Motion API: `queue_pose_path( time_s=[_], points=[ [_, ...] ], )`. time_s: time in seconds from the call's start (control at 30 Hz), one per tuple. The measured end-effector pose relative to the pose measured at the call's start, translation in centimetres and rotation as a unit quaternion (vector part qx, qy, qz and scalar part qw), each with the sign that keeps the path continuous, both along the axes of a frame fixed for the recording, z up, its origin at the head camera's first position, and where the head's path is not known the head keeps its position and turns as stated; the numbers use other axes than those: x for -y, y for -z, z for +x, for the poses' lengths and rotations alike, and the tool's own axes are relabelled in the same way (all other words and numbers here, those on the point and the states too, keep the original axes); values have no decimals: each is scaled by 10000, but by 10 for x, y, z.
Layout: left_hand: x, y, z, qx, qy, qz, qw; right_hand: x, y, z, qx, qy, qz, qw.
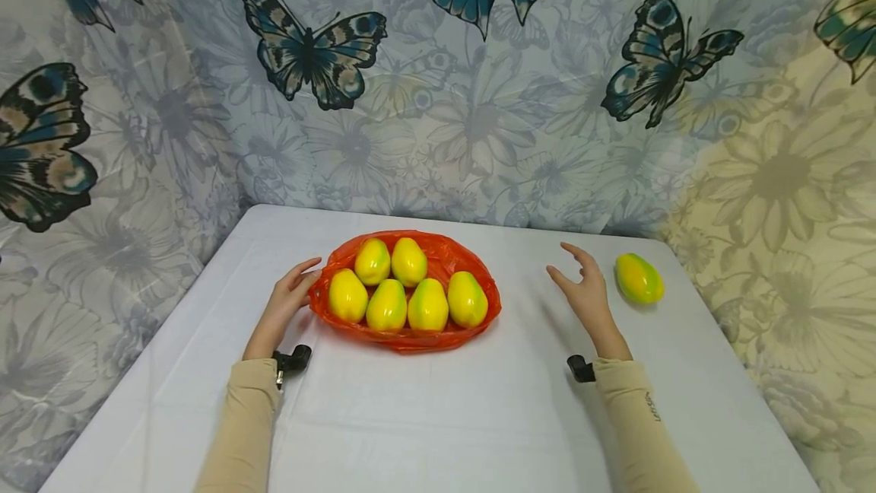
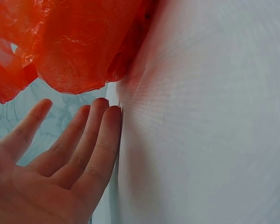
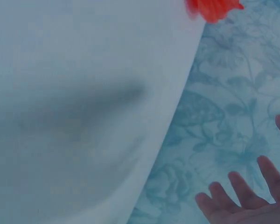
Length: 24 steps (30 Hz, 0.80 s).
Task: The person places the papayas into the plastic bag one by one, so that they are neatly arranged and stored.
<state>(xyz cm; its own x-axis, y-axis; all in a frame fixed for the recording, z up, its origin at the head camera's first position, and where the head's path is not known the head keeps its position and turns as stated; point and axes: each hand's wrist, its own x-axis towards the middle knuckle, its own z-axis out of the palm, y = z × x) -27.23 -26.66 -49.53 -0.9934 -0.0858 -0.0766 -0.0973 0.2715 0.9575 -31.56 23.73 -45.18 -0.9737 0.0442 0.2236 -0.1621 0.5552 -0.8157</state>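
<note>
An orange plastic bag (image 1: pixel 438 249) lies open on the white table (image 1: pixel 445 417) and holds several yellow-green mangoes (image 1: pixel 387 304). My left hand (image 1: pixel 293 289) rests beside the bag's left edge, fingers straight and close to the orange plastic (image 2: pixel 79 42); the left wrist view shows the left hand (image 2: pixel 60 149) flat and holding nothing. A single mango (image 1: pixel 639 278) lies alone on the table at the right. My right hand (image 1: pixel 582 284) hovers just left of it, fingers spread and relaxed, not touching it. The right wrist view shows only the right hand's fingertips (image 3: pixel 242 196).
A butterfly and flower patterned cloth (image 1: pixel 438 82) hangs behind and around the table. Small black camera mounts (image 1: pixel 293 360) sit at both wrists. The table's near half is bare white cloth.
</note>
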Motion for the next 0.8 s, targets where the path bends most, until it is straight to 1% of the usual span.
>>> queue_pose_path(
  time_s=[0.13, 0.4, 0.5, 0.67, 0.73, 0.8],
  points=[
    [0, 1, 0, 25, 7, -10, 10000, -17, -4, 0, -8, 161, 127, 9998],
    [0, 0, -1, 18, -3, -9, 10000, -50, -10, 3, -94, 547, -22, 9985],
    [0, 0, -2, 35, -4, -14, 10000, -61, -9, 4, -173, 677, 30, 9976],
    [0, -1, -1, 71, 5, -11, 10000, -78, -5, 2, -468, 925, 181, 9944],
    [0, -1, -1, 113, -15, 5, 9999, -84, -4, 1, -472, 1098, 192, 9927],
    [-1, -1, 0, 146, -23, -8, 9999, -89, -2, 2, -341, 1283, 163, 9910]
  ],
)
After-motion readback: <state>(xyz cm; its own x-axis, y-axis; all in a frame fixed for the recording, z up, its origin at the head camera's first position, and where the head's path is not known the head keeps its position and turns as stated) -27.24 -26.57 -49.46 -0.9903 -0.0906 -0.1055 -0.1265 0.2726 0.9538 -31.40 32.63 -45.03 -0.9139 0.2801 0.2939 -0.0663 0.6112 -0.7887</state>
